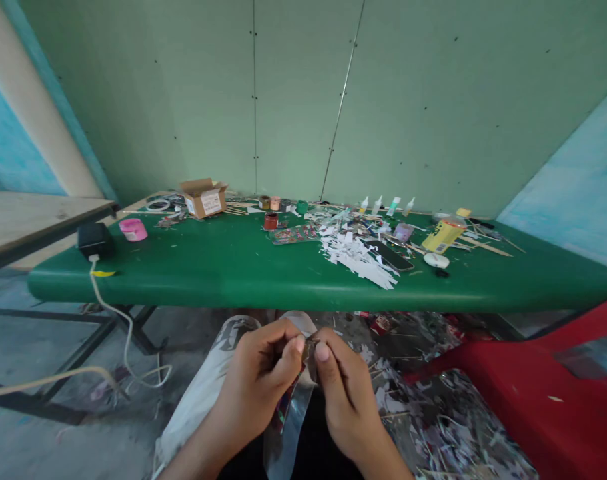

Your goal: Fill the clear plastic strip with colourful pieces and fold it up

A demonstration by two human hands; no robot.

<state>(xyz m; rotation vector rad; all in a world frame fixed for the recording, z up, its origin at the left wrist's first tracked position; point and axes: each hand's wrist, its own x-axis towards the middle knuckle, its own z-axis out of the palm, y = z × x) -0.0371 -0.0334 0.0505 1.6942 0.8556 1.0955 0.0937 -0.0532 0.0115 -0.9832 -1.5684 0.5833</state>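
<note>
Above my lap, my left hand (266, 370) and my right hand (343, 390) are close together. Each is closed in a pinch, thumb against fingers, on the upper end of a shiny strip of plastic film (289, 430). The strip is silvery grey with some coloured patches on its left side, and it hangs down between my wrists. Fingers cover much of its top end, where a crumpled brownish bit shows between the thumbs. Both hands are below the front edge of the green-covered table (208, 267), apart from it.
White paper scraps (353, 257), a dark phone (389, 255), a yellow-labelled bottle (443, 233), a cardboard box (206, 200) and a pink container (133, 230) are on the table. A red chair (548, 393) stands at right. Cut scraps (453, 433) litter the floor; a white cable (128, 327) hangs at left.
</note>
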